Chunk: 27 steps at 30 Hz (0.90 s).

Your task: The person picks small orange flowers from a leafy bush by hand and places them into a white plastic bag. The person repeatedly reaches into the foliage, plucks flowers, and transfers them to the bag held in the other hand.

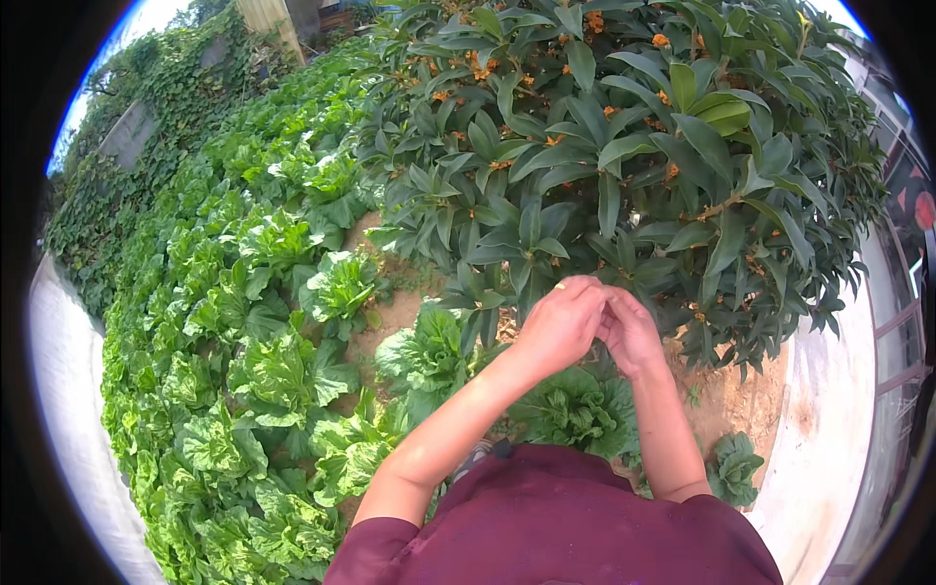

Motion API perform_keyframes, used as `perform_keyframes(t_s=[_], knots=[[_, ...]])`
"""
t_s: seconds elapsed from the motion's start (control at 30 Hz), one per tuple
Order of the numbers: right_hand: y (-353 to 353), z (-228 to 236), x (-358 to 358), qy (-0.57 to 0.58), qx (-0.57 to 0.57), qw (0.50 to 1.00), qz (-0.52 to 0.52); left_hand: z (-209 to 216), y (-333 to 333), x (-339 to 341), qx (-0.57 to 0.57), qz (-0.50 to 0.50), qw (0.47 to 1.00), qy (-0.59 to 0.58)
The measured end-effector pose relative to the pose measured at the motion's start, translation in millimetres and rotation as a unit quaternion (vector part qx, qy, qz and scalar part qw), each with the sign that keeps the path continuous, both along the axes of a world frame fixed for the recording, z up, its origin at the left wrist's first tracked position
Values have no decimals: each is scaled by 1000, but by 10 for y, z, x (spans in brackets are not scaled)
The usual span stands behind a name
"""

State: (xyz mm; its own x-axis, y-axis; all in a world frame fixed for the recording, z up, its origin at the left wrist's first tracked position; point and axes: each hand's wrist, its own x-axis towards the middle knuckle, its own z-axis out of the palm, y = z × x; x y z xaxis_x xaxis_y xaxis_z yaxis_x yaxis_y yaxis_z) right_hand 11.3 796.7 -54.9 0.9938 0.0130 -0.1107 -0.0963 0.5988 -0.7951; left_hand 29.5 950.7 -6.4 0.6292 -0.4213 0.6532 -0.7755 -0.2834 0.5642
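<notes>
My left hand (563,320) and my right hand (630,332) meet at the lower edge of a bush (624,146) with long dark green leaves and small clusters of orange flowers (480,66). The fingers of both hands are bent and pinched together, fingertips touching or nearly so. Whatever lies between them is too small or hidden to name. Leafy twigs (531,249) hang just above and behind the left hand. Beneath my forearms grows a leafy green cabbage (577,409).
Rows of leafy green vegetables (283,370) fill the ground on the left, with brown soil (390,317) showing between plants. A pale concrete path (824,419) runs along the right, beside a glazed frame (902,341). Vines (83,219) cover a wall at the far left.
</notes>
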Motion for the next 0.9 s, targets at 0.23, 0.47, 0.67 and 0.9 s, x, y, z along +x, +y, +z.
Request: perform_keyframes(t_s=[0.23, 0.47, 0.67, 0.9], knots=[[479, -95, 547, 61, -45, 986, -151, -260, 520, 1069, 301, 286, 909, -31], [697, -542, 1003, 87, 2, 990, -110, -874, 1120, 1033, 309, 326, 893, 23], [731, -1064, 1680, 236, 80, 963, -107, -980, 999, 834, 284, 328, 900, 50], [904, -1323, 1875, 250, 150, 954, -71, -1173, 831, 410, 294, 254, 919, 67]])
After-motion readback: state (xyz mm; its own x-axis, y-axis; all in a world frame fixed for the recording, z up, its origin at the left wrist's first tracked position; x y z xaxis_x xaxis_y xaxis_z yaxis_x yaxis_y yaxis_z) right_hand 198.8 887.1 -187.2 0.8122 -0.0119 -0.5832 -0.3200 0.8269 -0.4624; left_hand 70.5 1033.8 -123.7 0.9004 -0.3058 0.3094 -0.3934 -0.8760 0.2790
